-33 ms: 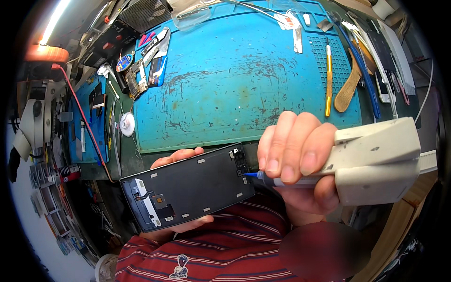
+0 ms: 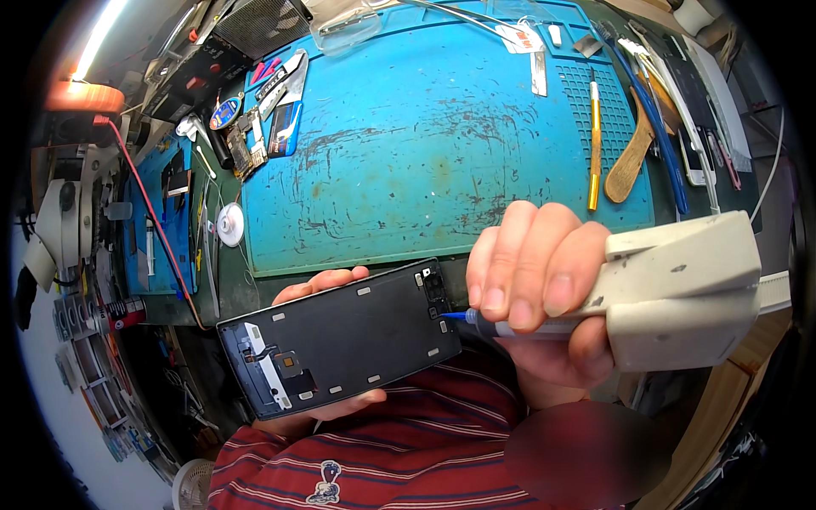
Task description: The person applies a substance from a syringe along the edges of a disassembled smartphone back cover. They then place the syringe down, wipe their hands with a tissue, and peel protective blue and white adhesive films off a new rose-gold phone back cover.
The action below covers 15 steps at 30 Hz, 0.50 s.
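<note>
A black phone screen panel [image 2: 365, 338] lies tilted across my left hand [image 2: 316, 285], which grips it by its long edges, fingers behind the far side and thumb along the near one. Small pale pads dot the panel's rim, and a white strip [image 2: 269, 367] with a flex part sits at its left end. Wrapped in my right hand [image 2: 544, 280] is a glue dispenser [image 2: 684, 293] with a beige body and a syringe barrel. Its blue needle tip [image 2: 457, 315] points left and appears to meet the panel's right end; exact contact is too small to tell.
Beyond the panel spreads a scratched blue work mat [image 2: 391, 195]. On its right lie a yellow-handled tool [image 2: 595, 144] and a wooden-handled tool [image 2: 631, 161]. A circuit board [image 2: 246, 153] and a white spool [image 2: 229, 224] are at the left. A red cable [image 2: 149, 208] runs down there.
</note>
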Each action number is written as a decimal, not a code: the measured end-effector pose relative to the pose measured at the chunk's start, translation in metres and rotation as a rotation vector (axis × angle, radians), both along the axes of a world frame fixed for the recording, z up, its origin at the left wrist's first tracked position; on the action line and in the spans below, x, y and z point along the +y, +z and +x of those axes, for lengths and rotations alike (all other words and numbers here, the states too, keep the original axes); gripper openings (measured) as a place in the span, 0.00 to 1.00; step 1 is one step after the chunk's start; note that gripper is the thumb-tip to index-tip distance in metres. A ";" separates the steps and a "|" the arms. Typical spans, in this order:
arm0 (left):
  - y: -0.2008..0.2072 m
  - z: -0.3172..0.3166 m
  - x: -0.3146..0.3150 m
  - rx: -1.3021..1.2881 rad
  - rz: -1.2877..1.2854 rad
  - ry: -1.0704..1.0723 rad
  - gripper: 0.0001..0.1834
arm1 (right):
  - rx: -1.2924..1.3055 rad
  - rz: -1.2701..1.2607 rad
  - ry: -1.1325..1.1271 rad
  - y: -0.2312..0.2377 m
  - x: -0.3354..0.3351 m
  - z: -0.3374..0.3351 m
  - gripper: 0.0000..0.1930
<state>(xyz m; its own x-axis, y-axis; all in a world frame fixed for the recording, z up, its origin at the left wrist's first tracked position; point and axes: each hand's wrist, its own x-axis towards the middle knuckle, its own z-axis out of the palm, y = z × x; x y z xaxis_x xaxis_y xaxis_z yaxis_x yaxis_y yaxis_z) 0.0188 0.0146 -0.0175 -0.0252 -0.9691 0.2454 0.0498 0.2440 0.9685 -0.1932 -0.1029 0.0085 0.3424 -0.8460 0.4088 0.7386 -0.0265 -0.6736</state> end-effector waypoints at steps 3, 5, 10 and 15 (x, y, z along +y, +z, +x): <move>0.001 0.000 0.000 -0.015 -0.004 -0.007 0.58 | -0.002 0.004 0.001 0.000 0.000 0.000 0.14; 0.000 0.000 0.000 -0.021 -0.004 -0.010 0.58 | -0.003 0.004 0.004 0.000 0.000 -0.001 0.14; 0.001 0.002 0.000 -0.050 0.004 -0.012 0.58 | 0.003 0.003 0.001 -0.001 0.001 -0.001 0.14; 0.002 0.001 0.000 -0.041 0.016 -0.001 0.58 | 0.016 -0.005 0.000 0.001 0.000 -0.003 0.14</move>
